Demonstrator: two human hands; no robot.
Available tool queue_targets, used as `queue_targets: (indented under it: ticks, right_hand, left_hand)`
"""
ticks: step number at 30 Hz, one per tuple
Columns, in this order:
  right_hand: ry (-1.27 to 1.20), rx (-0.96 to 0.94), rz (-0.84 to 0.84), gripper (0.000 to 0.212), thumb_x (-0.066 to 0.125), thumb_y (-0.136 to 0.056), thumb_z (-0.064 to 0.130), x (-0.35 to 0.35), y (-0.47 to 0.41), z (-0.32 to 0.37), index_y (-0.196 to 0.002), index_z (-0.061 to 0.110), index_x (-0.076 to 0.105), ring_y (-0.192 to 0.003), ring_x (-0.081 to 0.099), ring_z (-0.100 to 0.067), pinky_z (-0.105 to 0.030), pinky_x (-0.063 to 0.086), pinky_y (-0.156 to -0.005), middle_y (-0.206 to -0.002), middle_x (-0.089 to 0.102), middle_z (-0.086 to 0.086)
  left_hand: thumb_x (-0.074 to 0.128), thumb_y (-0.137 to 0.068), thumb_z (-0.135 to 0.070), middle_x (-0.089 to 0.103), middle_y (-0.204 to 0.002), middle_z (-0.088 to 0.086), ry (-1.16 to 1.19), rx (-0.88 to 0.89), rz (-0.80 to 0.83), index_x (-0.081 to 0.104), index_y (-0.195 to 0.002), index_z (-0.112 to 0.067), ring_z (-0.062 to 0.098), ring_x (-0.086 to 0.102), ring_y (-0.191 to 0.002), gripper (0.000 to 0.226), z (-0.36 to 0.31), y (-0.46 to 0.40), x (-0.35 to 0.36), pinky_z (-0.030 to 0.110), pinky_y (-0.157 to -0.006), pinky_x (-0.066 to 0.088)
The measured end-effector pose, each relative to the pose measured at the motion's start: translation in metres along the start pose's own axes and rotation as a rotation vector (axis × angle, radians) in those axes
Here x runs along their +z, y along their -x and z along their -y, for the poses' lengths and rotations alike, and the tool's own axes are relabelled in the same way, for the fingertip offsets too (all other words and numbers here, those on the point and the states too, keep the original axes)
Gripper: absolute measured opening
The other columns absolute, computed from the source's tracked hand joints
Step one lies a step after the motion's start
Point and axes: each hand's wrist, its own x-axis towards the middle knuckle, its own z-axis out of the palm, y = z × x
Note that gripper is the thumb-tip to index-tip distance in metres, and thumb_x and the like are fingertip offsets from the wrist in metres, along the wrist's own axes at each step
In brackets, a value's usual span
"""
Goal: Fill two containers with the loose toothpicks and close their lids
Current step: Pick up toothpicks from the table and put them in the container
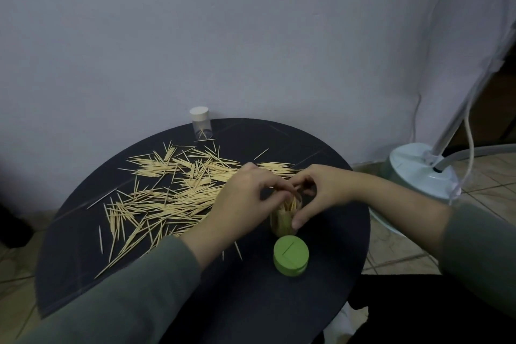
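A clear container (284,219) packed with upright toothpicks stands on the round black table (329,254). My right hand (321,193) holds it, thumb down its right side and fingers curled over the rim. My left hand (245,204) reaches over the container's mouth, its fingertips pinching toothpicks there. The green lid (291,255) lies flat on the table just in front of the container. Loose toothpicks (167,193) cover the table's left and middle. A second clear container (201,123) with a white lid on it stands at the far edge; a few toothpicks show inside.
A pale lamp base (418,173) with a slanted pole and cable stands on the tiled floor to the right of the table. A plain wall rises close behind the table. The table's edge curves near my sleeves at the front.
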Motion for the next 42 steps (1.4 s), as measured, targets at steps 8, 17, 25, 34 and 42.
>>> queue_targets:
  ticks: [8,17,25,34,42]
  right_hand:
    - [0.027,0.033,-0.023,0.049,0.084,-0.068,0.041,0.001,-0.002,0.000,-0.113,0.030,0.067,-0.074,0.053,0.007,-0.015,0.039,-0.066,-0.084,0.063,0.027]
    - [0.014,0.044,-0.008,0.046,0.084,-0.068,0.040,0.001,-0.001,0.001,-0.109,0.031,0.065,-0.071,0.054,0.011,-0.014,0.041,-0.065,-0.085,0.065,0.024]
    - [0.021,-0.009,-0.079,0.024,0.082,-0.072,0.019,0.003,-0.002,-0.005,-0.089,0.010,0.067,-0.076,0.060,-0.014,-0.038,0.050,-0.073,-0.084,0.066,-0.005]
    - [-0.017,-0.020,-0.016,0.029,0.085,-0.069,0.032,0.001,0.001,0.002,-0.086,0.040,0.063,-0.065,0.052,0.007,-0.014,0.034,-0.063,-0.070,0.059,0.029]
    - [0.048,0.042,-0.007,0.040,0.083,-0.069,0.038,0.000,0.000,0.002,-0.102,0.041,0.061,-0.070,0.050,0.017,-0.009,0.037,-0.061,-0.072,0.055,0.041]
  left_hand:
    - [0.043,-0.094,-0.050,0.058,-0.129,-0.015,-0.180,0.221,0.124,0.068,-0.118,-0.031,0.011,0.042,-0.116,0.040,0.014,0.009,-0.010,0.027,-0.092,0.040]
    - [0.046,-0.094,-0.046,0.058,-0.132,-0.009,-0.189,0.276,0.048,0.058,-0.132,-0.023,0.015,0.045,-0.118,0.046,0.010,0.012,-0.009,0.027,-0.097,0.038]
    - [0.047,-0.094,-0.040,0.062,-0.124,-0.008,-0.243,0.418,0.097,0.065,-0.123,-0.019,0.018,0.048,-0.109,0.040,-0.007,0.005,0.006,0.031,-0.086,0.046]
    - [0.055,-0.094,-0.032,0.071,-0.098,-0.007,-0.269,0.462,-0.057,0.076,-0.098,-0.018,0.023,0.058,-0.092,0.025,0.007,0.002,0.001,0.043,-0.069,0.049]
    - [0.059,-0.093,-0.031,0.072,-0.095,-0.007,-0.296,0.468,-0.042,0.075,-0.100,-0.019,0.019,0.058,-0.092,0.021,0.020,0.007,-0.005,0.042,-0.070,0.049]
